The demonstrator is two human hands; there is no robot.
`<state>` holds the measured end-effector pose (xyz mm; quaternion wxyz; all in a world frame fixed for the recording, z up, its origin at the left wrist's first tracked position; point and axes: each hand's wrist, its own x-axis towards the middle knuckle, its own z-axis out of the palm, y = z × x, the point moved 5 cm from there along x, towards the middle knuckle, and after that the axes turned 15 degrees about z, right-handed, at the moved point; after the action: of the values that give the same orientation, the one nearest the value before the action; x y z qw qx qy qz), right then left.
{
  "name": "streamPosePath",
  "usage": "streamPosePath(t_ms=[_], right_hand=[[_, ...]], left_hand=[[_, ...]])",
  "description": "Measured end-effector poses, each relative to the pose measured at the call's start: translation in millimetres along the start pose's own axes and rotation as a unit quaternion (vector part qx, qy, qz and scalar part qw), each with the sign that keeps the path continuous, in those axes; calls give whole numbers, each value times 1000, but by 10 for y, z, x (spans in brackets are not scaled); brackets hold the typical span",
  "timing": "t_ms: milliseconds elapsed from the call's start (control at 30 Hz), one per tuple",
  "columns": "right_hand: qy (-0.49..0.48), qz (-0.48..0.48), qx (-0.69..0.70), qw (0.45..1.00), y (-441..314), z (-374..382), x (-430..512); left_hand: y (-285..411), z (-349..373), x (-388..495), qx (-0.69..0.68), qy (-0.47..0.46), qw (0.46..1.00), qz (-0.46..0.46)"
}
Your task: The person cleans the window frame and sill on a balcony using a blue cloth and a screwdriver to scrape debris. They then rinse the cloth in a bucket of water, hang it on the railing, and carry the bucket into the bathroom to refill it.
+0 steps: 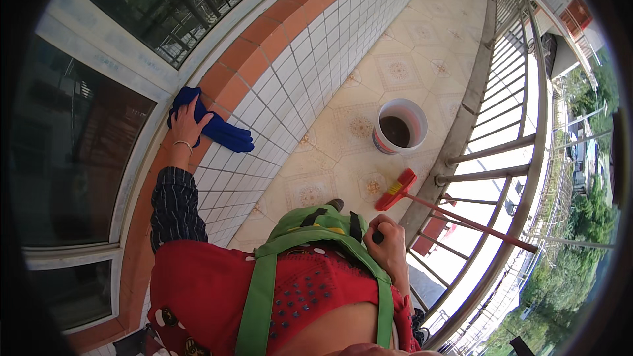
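Note:
My left hand (186, 121) presses a dark blue cloth (225, 134) onto the orange-tiled window ledge (237, 70); one end of the cloth hangs over the white tiled wall. My right hand (385, 241) is closed around the dark end of a rod or handle at my right side, in front of the railing; the rest of that object is hidden. Beyond my right hand a red brush head (397, 189) on a long red pole rests near the floor's edge, its pole leaning on the metal railing. A white bucket (417, 123) with dark liquid stands on the floor.
Framed glass windows (84, 143) rise on the left above the ledge. A metal railing (536, 128) on a low concrete curb (457, 128) bounds the balcony on the right. Patterned floor tiles (358, 126) run between wall and railing. Trees and buildings lie outside.

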<state>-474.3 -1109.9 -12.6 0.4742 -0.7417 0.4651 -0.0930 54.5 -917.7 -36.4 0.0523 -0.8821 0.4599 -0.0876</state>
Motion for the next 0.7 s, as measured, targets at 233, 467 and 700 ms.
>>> streamPosePath(t_ms=[233, 467, 700], right_hand=[[14, -46, 26, 999, -314, 78, 610], [-124, -68, 43, 989, -1138, 876, 1896], [-142, -135, 50, 979, -2002, 1260, 2766]], left_hand=[[62, -27, 243, 5, -20, 997, 70], [330, 10, 1281, -83, 30, 980, 176], [1050, 189, 3099, -142, 145, 959, 200]])
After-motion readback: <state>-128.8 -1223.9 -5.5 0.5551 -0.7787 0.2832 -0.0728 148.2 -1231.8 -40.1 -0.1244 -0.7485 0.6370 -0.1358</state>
